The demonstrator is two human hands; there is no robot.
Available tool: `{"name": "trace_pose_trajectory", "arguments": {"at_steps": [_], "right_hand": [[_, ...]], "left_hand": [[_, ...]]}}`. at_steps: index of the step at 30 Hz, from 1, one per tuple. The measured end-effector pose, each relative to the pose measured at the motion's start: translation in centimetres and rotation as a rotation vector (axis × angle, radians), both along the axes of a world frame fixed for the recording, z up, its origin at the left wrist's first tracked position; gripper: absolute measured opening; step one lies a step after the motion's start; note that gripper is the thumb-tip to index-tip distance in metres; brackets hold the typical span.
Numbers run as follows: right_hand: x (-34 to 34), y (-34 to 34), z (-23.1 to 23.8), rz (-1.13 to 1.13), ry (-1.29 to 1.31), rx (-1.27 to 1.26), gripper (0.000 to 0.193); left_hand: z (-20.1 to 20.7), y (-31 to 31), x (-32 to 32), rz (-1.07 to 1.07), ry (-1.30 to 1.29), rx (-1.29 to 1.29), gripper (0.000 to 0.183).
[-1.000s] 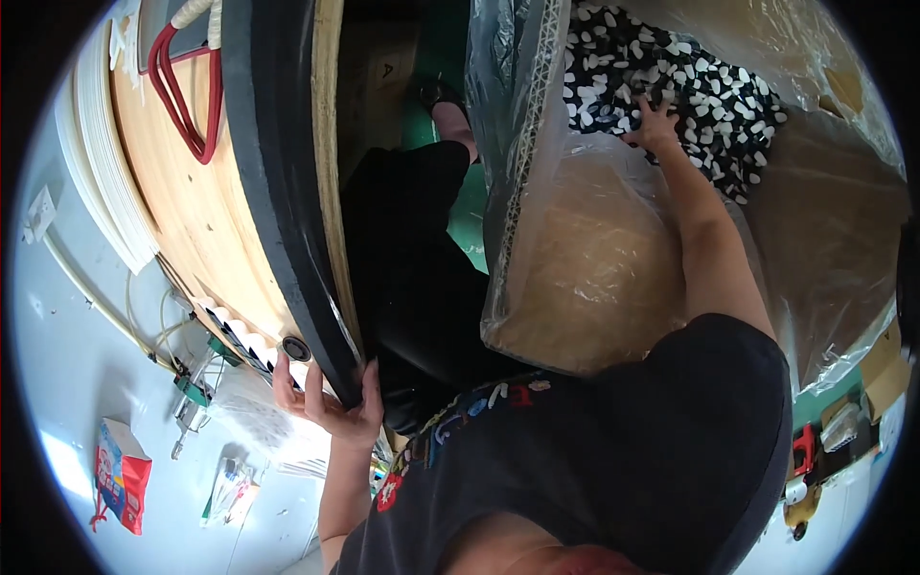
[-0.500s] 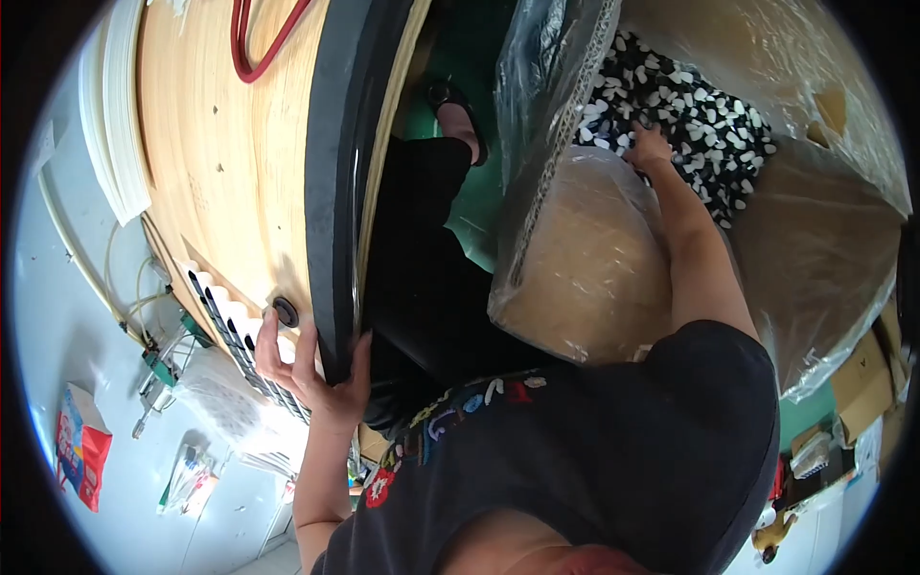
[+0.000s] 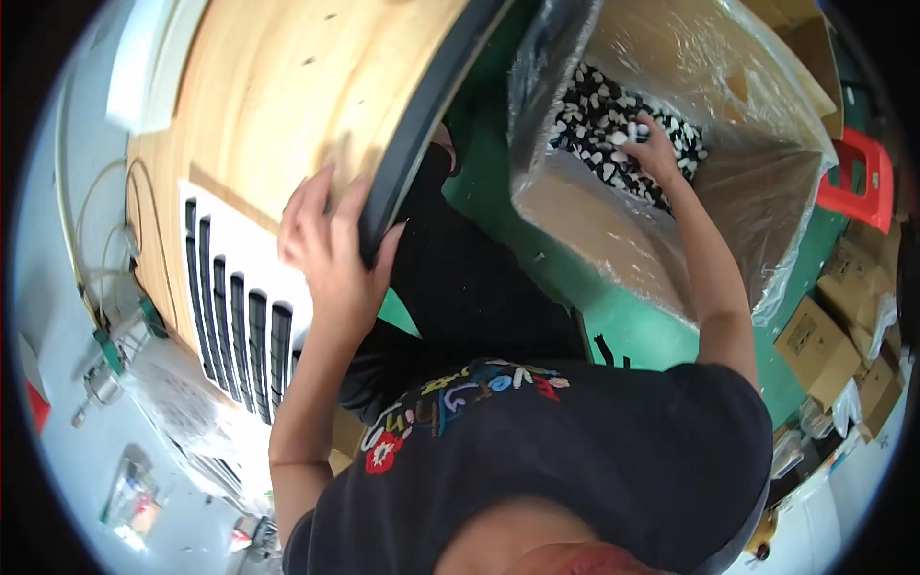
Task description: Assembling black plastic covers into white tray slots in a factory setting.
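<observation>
Black-and-white pieces (image 3: 596, 125): many left in carton (image 3: 757, 211); right hand (image 3: 658, 158) amongst, pinch unclear; left hand (image 3: 335, 259) at table edge (image 3: 419, 120), fingers spread.

We have a pale wooden table (image 3: 259, 105) with a dark rim (image 3: 422, 120), bearing a white tray (image 3: 249, 261) of black strips (image 3: 257, 340) and long white pieces (image 3: 149, 67). Green floor (image 3: 623, 307) surrounds our plastic-lined carton (image 3: 594, 225), where loose black and white bits (image 3: 599, 115) lie heaped.
</observation>
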State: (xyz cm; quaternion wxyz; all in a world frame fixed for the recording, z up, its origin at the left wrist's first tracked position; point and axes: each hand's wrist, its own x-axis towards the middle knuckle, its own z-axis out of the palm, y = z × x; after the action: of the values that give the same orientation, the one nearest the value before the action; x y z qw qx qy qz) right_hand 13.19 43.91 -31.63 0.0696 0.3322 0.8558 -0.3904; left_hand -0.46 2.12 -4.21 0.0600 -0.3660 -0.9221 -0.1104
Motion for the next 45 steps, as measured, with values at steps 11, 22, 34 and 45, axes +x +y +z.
{"name": "trace_pose_trajectory", "arguments": {"at_steps": [11, 22, 34, 45], "right_hand": [[-9.5, -12.0, 33.8, 0.094, 0.482, -0.279, 0.052], [-25.4, -27.3, 30.9, 0.936, 0.347, 0.521, 0.058], [-22.4, -29.3, 32.1, 1.017, 0.427, 0.932, 0.088], [-23.3, -33.8, 27.2, 0.874, 0.924, 0.306, 0.021]], "left_hand": [[0.0, -5.1, -3.0, 0.023, 0.042, 0.210, 0.023], [1.8, -14.0, -8.0, 0.242, 0.198, 0.400, 0.026], [-0.3, -22.7, -15.4, 0.253, 0.033, -0.032, 0.014], [2.2, -17.3, -4.4, 0.334, -0.557, 1.116, 0.033]]}}
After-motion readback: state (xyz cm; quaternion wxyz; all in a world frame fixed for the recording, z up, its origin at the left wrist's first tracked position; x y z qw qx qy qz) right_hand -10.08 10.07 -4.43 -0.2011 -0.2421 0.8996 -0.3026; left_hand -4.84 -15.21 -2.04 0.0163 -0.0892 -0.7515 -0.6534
